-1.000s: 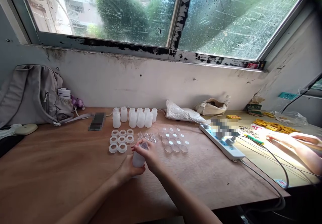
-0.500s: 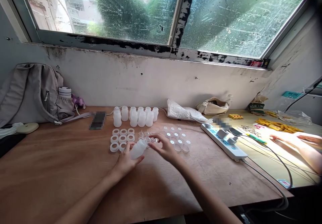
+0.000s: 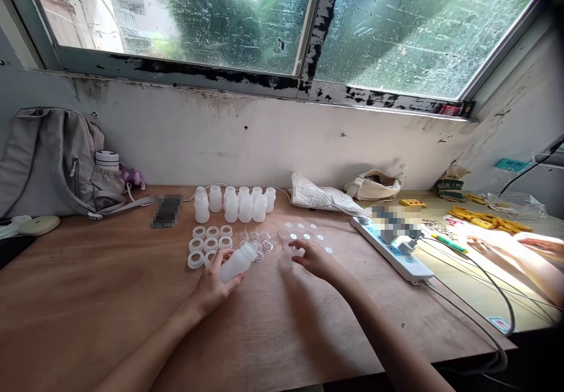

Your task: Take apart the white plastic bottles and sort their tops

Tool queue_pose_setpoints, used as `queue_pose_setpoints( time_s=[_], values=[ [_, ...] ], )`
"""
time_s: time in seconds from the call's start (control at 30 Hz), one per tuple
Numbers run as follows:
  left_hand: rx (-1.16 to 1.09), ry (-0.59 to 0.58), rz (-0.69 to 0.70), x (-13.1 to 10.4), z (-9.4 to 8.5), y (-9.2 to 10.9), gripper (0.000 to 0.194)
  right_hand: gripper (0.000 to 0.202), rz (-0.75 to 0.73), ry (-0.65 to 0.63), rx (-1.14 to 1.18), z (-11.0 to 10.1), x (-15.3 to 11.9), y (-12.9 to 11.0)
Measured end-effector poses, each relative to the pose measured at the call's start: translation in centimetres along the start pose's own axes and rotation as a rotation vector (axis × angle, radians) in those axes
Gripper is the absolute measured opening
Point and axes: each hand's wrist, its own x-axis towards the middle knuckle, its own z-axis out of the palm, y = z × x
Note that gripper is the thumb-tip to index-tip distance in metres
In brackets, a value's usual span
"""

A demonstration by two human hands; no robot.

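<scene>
My left hand (image 3: pixel 214 280) is closed around a frosted white plastic bottle (image 3: pixel 237 264), which tilts with its neck up to the right. My right hand (image 3: pixel 317 261) hovers over thin clear discs (image 3: pixel 283 235), index finger and thumb apart, with nothing visible between them. Some discs are hidden beneath it. Small white round pieces (image 3: pixel 321 237) lie in rows just beyond. Clear plastic fittings (image 3: pixel 266 237) are grouped past the bottle's neck. White rings (image 3: pixel 211 243) lie in rows to the left, partly covered by my left hand. Several more frosted bottles (image 3: pixel 231 207) stand upright behind.
A power strip (image 3: pixel 392 250) with cables lies on the right of the wooden table (image 3: pixel 110 298). Another person's hands (image 3: pixel 506 251) are at the far right near yellow pieces (image 3: pixel 484 218). A phone (image 3: pixel 167 211) and backpack (image 3: pixel 57 163) sit left; a white padded package (image 3: pixel 319 195) lies behind.
My right hand has moved right, from the bottle's neck to over the clear discs. The left hand has shifted slightly left with the bottle, which leans over more.
</scene>
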Motion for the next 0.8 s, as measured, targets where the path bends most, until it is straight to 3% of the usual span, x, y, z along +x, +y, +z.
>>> queue_pose_setpoints(
  time_s=[0.13,0.27,0.53,0.8],
  values=[
    [0.029,0.047,0.018,0.2,-0.5,0.1,0.038,0.029,-0.069,0.136,0.412,-0.6,0.8,-2.5],
    [0.045,0.084,0.018,0.5,-0.8,-0.3,0.037,0.029,-0.16,0.139,0.728,0.3,1.9,-4.5],
    [0.062,0.052,0.086,1.2,-0.8,-1.0,0.034,0.025,-0.159,0.076,0.832,4.5,1.6,-4.2],
    [0.0,-0.058,0.087,1.2,-1.4,-0.9,0.035,0.028,-0.166,0.025,0.768,4.7,0.3,-4.9]
  ],
)
